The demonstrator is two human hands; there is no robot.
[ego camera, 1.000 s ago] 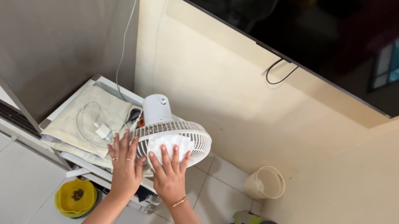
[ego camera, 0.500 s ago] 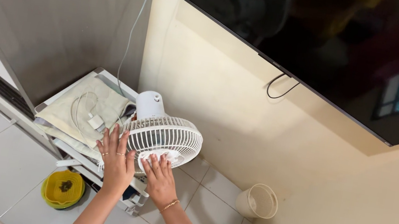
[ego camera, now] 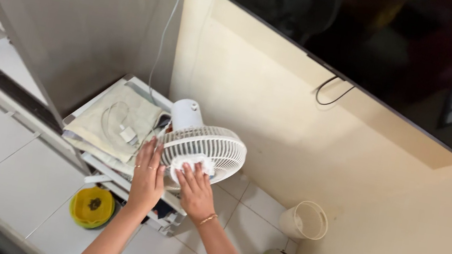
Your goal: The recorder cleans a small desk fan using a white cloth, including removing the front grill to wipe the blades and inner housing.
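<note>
Head view: both hands' grip presses fan grille.

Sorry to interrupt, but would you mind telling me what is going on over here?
A person is working on a small white plastic fan with a round wire-style grille that sits on a low white rack in the corner, beneath a wall-mounted black screen. The right hand presses a white cloth against the front of the grille, while the left hand lies flat against the grille's left edge. A folded beige cloth with a white cable and plug lies on the rack beside the fan.
</note>
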